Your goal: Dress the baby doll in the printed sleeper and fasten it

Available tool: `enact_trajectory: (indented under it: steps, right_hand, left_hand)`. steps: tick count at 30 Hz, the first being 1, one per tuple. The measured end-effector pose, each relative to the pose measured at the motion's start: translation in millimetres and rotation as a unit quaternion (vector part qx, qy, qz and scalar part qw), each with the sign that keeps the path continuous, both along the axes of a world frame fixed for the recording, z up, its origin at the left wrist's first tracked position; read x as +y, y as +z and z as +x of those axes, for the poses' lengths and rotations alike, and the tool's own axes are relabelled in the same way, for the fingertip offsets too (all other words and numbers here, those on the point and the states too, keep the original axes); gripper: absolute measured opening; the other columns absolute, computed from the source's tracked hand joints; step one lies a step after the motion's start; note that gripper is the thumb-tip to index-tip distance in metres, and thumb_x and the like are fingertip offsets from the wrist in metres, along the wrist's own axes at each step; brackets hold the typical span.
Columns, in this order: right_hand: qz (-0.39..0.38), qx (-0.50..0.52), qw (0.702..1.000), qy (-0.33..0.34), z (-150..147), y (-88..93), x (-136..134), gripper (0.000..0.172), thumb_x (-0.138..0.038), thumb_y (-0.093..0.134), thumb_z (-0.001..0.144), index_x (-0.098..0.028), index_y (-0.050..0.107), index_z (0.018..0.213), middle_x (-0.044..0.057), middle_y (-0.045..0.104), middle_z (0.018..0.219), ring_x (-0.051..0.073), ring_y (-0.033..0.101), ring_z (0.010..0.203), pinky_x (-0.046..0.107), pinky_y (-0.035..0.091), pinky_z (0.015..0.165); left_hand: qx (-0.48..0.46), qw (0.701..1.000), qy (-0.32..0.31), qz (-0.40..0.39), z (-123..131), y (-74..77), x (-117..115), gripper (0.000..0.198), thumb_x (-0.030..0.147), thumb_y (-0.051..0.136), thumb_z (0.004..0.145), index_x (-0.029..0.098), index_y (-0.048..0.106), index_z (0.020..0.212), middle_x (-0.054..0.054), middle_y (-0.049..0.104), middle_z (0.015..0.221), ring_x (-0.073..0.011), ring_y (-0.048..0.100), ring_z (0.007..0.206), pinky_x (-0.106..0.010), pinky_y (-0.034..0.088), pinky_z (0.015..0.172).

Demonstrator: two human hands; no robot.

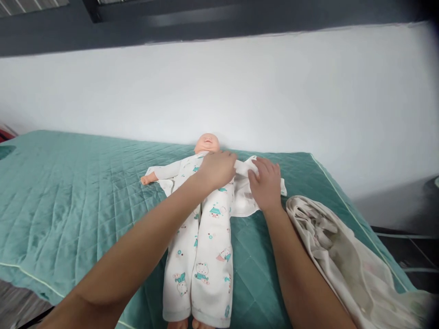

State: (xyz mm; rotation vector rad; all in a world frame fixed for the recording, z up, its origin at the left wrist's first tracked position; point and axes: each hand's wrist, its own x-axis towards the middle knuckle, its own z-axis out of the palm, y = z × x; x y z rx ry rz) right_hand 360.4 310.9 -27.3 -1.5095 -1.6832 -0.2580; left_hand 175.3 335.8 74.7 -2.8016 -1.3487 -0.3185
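Observation:
A baby doll (207,142) lies on its back with its head by the wall, dressed in white printed pants (212,256). An open white top (244,196) is spread under and beside it; one sleeve covers the doll's arm at the left, and its small hand (148,178) shows there. My left hand (219,168) is closed at the doll's shoulder on the right side, over the white cloth; what its fingers grip is hidden. Bent over the top's other sleeve, my right hand (265,182) is closed on the white cloth.
A green quilted cover (85,205) lies over the bed. At the right, a crumpled whitish cloth (339,256) reaches the near edge. Behind the bed stands a white wall (219,91) with a dark ledge (206,18) above.

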Motion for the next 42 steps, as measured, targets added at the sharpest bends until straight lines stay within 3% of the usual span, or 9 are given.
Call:
enact_trajectory:
  steps: [3, 6, 12, 19, 25, 36, 39, 42]
  right_hand:
    - [-0.063, -0.048, 0.997, 0.022, -4.7, -1.3, -2.0, 0.041, -0.034, 0.046, 0.098, -0.019, 0.057, 0.135, 0.013, 0.058, 0.144, 0.032, 0.048, 0.137, 0.057, 0.031, 0.118]
    - [-0.124, -0.053, 0.991, -0.003, -1.5, -4.9, -2.4, 0.045, -0.035, 0.046, 0.098, -0.022, 0.053, 0.14, 0.011, 0.058, 0.144, 0.034, 0.049, 0.136, 0.062, 0.027, 0.118]
    - [-0.159, -0.064, 0.985, -0.034, 7.1, -8.9, 0.8, 0.049, -0.031, 0.045, 0.096, -0.021, 0.05, 0.143, 0.013, 0.058, 0.145, 0.034, 0.049, 0.135, 0.063, 0.029, 0.116]
    - [-0.136, -0.048, 0.989, -0.036, 1.5, -9.8, 1.7, 0.05, -0.039, 0.049, 0.095, -0.02, 0.052, 0.142, 0.015, 0.057, 0.145, 0.036, 0.049, 0.135, 0.065, 0.028, 0.116]
    - [-0.102, -0.012, 0.994, -0.03, 4.7, -13.7, 1.5, 0.044, -0.028, 0.049, 0.092, -0.021, 0.06, 0.134, 0.014, 0.062, 0.139, 0.034, 0.054, 0.13, 0.06, 0.039, 0.111]
    - [-0.062, 0.031, 0.998, -0.01, 11.4, -19.1, 2.2, 0.053, -0.013, 0.045, 0.078, -0.022, 0.063, 0.126, 0.012, 0.066, 0.129, 0.031, 0.061, 0.116, 0.056, 0.046, 0.103]
    - [-0.041, 0.051, 0.998, -0.013, 6.5, -15.1, -2.5, 0.055, -0.012, 0.046, 0.075, -0.023, 0.062, 0.127, 0.01, 0.066, 0.13, 0.03, 0.059, 0.12, 0.055, 0.046, 0.105]
    - [-0.017, 0.077, 0.997, 0.013, -10.5, -5.1, -13.6, 0.05, -0.019, 0.05, 0.081, -0.024, 0.059, 0.13, 0.01, 0.062, 0.136, 0.029, 0.055, 0.128, 0.053, 0.044, 0.11]
  left_hand:
    - [-0.149, 0.987, 0.053, -0.012, -40.1, -9.7, -7.5, 0.034, 0.033, 0.048, 0.097, 0.019, 0.063, 0.124, -0.011, 0.067, 0.131, -0.0287, 0.06, 0.124, -0.045, 0.048, 0.103]
    - [-0.284, 0.955, 0.076, -0.035, -70.6, -29.7, -9.4, 0.037, 0.039, 0.048, 0.098, 0.021, 0.062, 0.127, -0.009, 0.064, 0.137, -0.0269, 0.055, 0.131, -0.044, 0.044, 0.111]
    - [-0.442, 0.887, 0.097, -0.094, -95.0, -63.2, -4.9, 0.042, 0.042, 0.048, 0.098, 0.019, 0.06, 0.131, -0.011, 0.057, 0.143, -0.0231, 0.05, 0.137, -0.042, 0.034, 0.122]
    - [-0.5, 0.846, 0.101, -0.153, -99.6, -69.4, -1.2, 0.043, 0.04, 0.052, 0.096, 0.02, 0.057, 0.134, -0.01, 0.049, 0.152, -0.021, 0.043, 0.144, -0.039, 0.027, 0.126]
    - [-0.534, 0.816, 0.113, -0.187, -102.3, -71.4, -1.6, 0.041, 0.041, 0.052, 0.096, 0.021, 0.057, 0.131, -0.008, 0.046, 0.155, -0.0193, 0.04, 0.146, -0.035, 0.026, 0.126]
    - [-0.558, 0.801, 0.1, -0.191, -105.1, -79.8, 2.8, 0.04, 0.043, 0.054, 0.094, 0.022, 0.057, 0.128, -0.008, 0.046, 0.154, -0.0184, 0.04, 0.146, -0.032, 0.027, 0.124]
    - [-0.556, 0.801, 0.107, -0.196, -105.0, -79.4, 3.5, 0.039, 0.042, 0.055, 0.094, 0.023, 0.057, 0.127, -0.008, 0.044, 0.156, -0.0189, 0.039, 0.147, -0.034, 0.026, 0.125]
    - [-0.559, 0.796, 0.108, -0.204, -105.0, -79.4, 4.6, 0.039, 0.042, 0.058, 0.092, 0.023, 0.057, 0.126, -0.009, 0.041, 0.158, -0.0203, 0.037, 0.148, -0.038, 0.026, 0.125]
